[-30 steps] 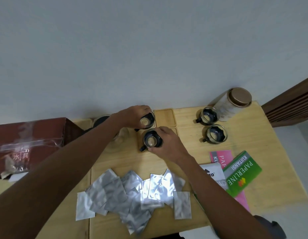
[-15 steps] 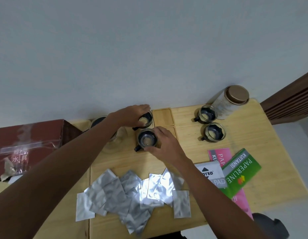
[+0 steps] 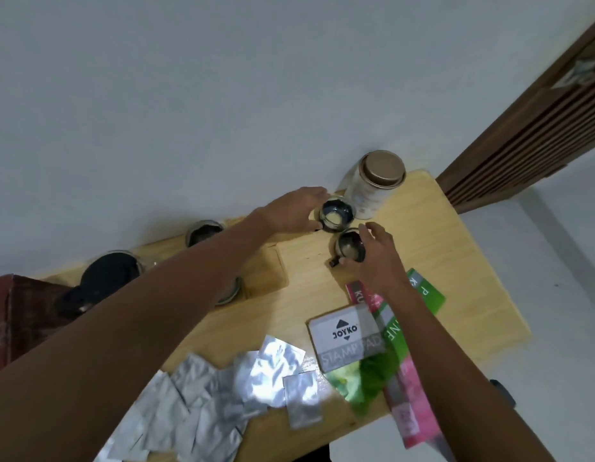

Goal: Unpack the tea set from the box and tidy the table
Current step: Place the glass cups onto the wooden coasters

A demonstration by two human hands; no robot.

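Both hands at the two glass cups by the tin, far right of the wooden table [image 3: 456,261].

We see the left hand [image 3: 289,213] curved round the far cup [image 3: 336,216], fingers along its far rim and thumb at its near side; the grip appears closed on the glass. The right hand [image 3: 372,258] curls round the near cup [image 3: 351,250], thumb by the small dark handle, fingers over the right rim. Both cups are round, clear-walled with dark inserts, and stand just beside each other. The cylindrical tin [image 3: 372,188] with its matte bronze lid stands just behind them. Crinkled silver foil sachets [image 3: 256,378] lie at the near edge; the maroon box [image 3: 22,315] sits at the far left.
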